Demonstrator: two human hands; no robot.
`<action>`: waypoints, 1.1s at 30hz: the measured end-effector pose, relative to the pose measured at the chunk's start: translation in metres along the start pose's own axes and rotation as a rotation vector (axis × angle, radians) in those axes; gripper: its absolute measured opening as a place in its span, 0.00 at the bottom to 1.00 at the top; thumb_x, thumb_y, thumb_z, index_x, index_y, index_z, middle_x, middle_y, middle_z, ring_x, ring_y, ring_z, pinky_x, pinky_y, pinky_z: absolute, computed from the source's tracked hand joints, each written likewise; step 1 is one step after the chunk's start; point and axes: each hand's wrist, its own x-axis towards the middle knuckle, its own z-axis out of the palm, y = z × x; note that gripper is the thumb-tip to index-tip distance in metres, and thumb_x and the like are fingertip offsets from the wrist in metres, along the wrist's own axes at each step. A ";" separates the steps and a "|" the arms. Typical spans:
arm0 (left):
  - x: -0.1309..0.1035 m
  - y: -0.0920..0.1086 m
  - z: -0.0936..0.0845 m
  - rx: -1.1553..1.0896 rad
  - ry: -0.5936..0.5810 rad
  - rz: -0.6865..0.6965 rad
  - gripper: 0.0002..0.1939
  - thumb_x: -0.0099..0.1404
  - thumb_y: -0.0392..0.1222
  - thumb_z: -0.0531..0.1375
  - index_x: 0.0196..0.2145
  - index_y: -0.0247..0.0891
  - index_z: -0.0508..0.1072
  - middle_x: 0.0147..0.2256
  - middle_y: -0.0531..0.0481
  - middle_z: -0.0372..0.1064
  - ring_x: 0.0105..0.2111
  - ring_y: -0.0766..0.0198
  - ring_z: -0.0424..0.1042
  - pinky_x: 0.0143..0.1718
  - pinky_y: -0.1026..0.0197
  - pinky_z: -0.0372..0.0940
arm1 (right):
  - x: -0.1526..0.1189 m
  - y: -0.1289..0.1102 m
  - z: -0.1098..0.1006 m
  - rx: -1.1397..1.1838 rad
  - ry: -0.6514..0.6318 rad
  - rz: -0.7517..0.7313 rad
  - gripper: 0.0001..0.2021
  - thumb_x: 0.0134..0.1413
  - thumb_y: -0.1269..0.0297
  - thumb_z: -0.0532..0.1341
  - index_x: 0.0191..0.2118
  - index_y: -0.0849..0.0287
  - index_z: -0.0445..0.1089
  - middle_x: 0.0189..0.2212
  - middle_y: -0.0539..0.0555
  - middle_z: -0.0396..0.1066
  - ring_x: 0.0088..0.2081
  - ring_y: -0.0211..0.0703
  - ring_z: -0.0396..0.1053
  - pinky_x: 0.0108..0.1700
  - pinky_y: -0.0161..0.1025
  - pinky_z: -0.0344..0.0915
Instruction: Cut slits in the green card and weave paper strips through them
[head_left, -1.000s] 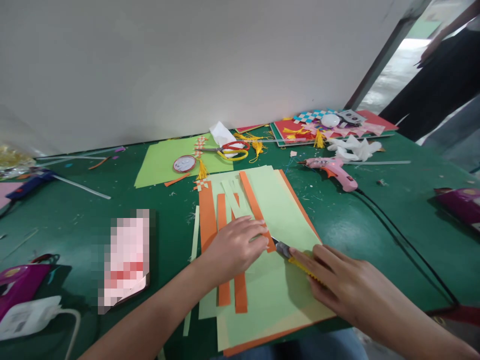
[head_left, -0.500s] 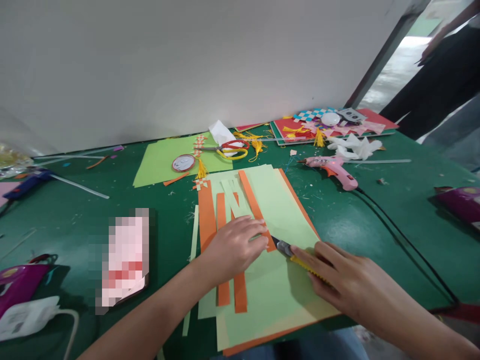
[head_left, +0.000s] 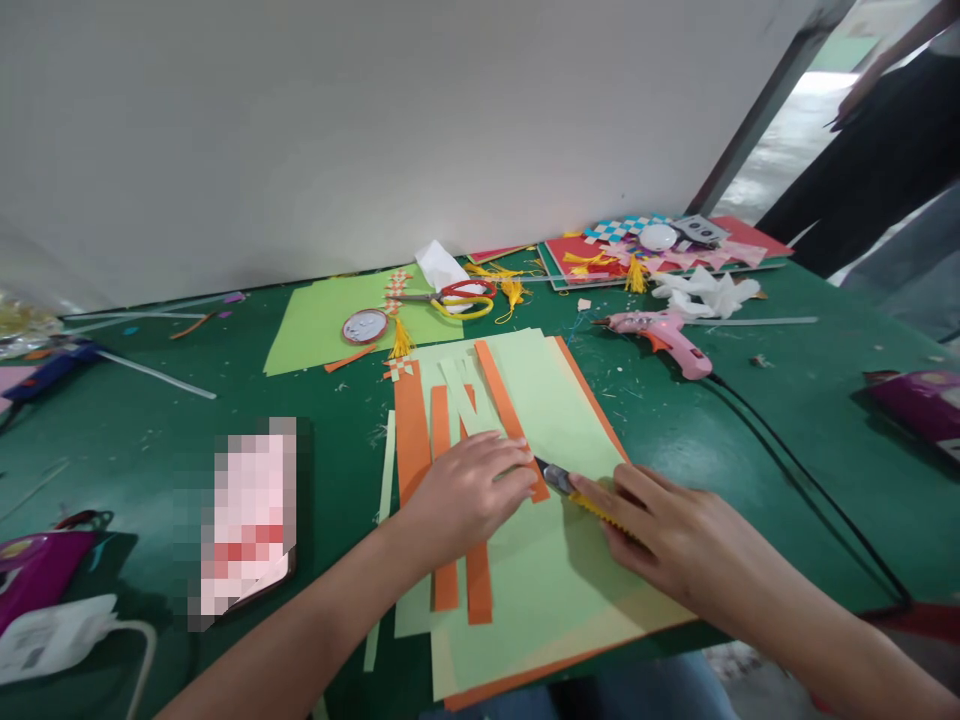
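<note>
My right hand [head_left: 652, 525] is closed around a yellow craft knife [head_left: 592, 503], its dark blade tip touching the edge of an orange strip [head_left: 502, 392]. My left hand [head_left: 476, 490] presses that strip down with bent fingertips, and its palm covers parts of the other strips. Under both hands lies a stack of pale green sheets [head_left: 555, 590], with an orange sheet showing at its edges. More orange strips [head_left: 445, 540] and narrow pale green strips [head_left: 459, 390] rest on the stack. A small woven orange-and-white piece [head_left: 400, 369] sits at its top left corner.
Scissors [head_left: 465, 300], a round tin [head_left: 365, 326] and yellow tassels lie behind the stack. A pink glue gun [head_left: 667, 338] with a black cord is at the right. A blurred-out phone [head_left: 251, 530] is at the left. A person stands beyond the table at the far right.
My right hand has moved left and slightly up with the knife, bringing the blade tip against the orange strip. My left hand stays nearly in place.
</note>
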 end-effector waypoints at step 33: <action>0.003 0.003 0.005 0.107 -0.029 -0.234 0.23 0.71 0.55 0.54 0.51 0.34 0.71 0.54 0.41 0.72 0.56 0.54 0.70 0.61 0.46 0.62 | 0.017 0.006 0.006 -0.059 0.047 0.028 0.20 0.60 0.69 0.55 0.57 0.59 0.67 0.32 0.53 0.67 0.32 0.41 0.70 0.23 0.37 0.58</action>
